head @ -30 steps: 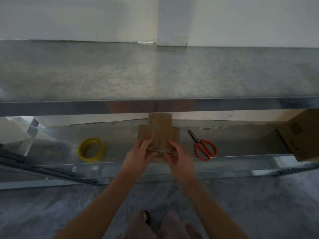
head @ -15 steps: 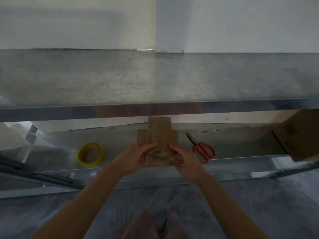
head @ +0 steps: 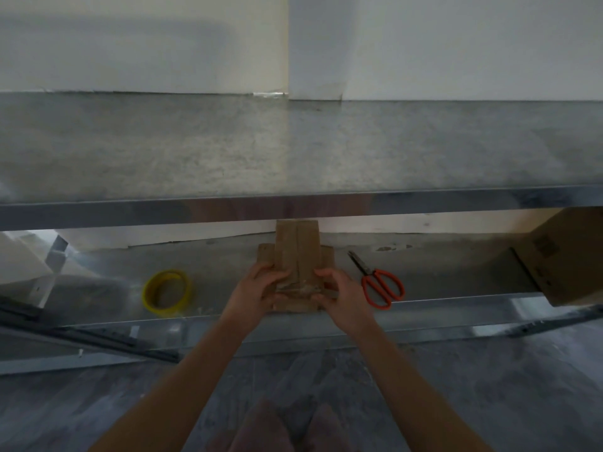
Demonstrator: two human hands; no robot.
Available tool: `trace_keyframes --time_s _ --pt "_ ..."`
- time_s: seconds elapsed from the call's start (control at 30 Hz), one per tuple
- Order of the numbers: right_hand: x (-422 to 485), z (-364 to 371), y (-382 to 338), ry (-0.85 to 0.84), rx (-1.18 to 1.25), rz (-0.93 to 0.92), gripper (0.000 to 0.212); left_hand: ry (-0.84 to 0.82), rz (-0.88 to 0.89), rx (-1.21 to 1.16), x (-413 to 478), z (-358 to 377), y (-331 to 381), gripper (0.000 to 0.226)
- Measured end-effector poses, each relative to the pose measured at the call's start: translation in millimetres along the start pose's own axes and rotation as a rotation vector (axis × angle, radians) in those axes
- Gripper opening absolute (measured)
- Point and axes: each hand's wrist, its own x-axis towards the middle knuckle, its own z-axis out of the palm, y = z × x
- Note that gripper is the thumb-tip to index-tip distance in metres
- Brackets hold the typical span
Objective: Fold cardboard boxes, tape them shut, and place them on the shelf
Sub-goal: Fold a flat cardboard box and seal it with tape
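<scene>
A small brown cardboard box (head: 296, 252), flattened with its flaps spread, lies on the lower metal shelf (head: 456, 275) in the middle of the head view. Clear tape crosses its near end. My left hand (head: 257, 288) grips its left near side, thumb on top. My right hand (head: 339, 288) grips its right near corner, fingers curled over the taped end. A yellow tape roll (head: 167, 290) lies to the left on the same shelf. Red-handled scissors (head: 378, 285) lie to the right of the box.
An upper metal shelf (head: 293, 151) spans the view above the box, its front lip just over the box's far end. A larger cardboard box (head: 574, 256) sits at the right end of the lower shelf. Shelf braces run at the lower left. Grey floor lies below.
Both hands shifted a little on the box's near end and the box sits slightly nearer the shelf edge. The view tilted slightly upward.
</scene>
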Motion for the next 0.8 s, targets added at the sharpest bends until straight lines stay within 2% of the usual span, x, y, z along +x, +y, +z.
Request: trace_keyframes --time_s 0.07,0.13,0.23,0.3,0.37,0.4,0.47,0.57,0.7,0.8 --pt "0 3 2 0.010 0.012 0.000 0.045 0.002 -0.002 0.027 1 1 1 0.053" --pt "-7 4 3 -0.009 0.147 0.061 0.045 -0.029 -0.058 0.015 2 -1 4 0.059" --pt "-22 17 4 0.078 0.483 0.285 0.053 -0.072 -0.197 -0.060 4 -2 10 0.071" --pt "-27 26 1 0.158 0.550 0.454 0.056 -0.070 -0.248 -0.092 5 3 14 0.075" --pt "-29 33 -6 0.113 0.790 0.677 0.050 -0.042 -0.267 -0.115 4 7 17 0.074" --pt "-30 34 -12 0.061 0.933 0.757 0.055 -0.020 -0.278 -0.139 1 9 18 0.073" --pt "-35 33 -21 -0.051 1.172 0.830 0.061 0.050 -0.313 -0.223 -9 11 18 0.072" --pt "-37 37 -24 -0.046 1.396 0.895 0.053 0.127 -0.326 -0.316 -27 18 21 0.078" --pt "-38 39 -35 0.057 1.365 0.888 0.062 0.193 -0.328 -0.385 -49 27 25 0.090" --pt "-42 27 -47 0.042 1.287 0.838 0.044 0.191 -0.247 -0.448 -62 28 34 0.088"
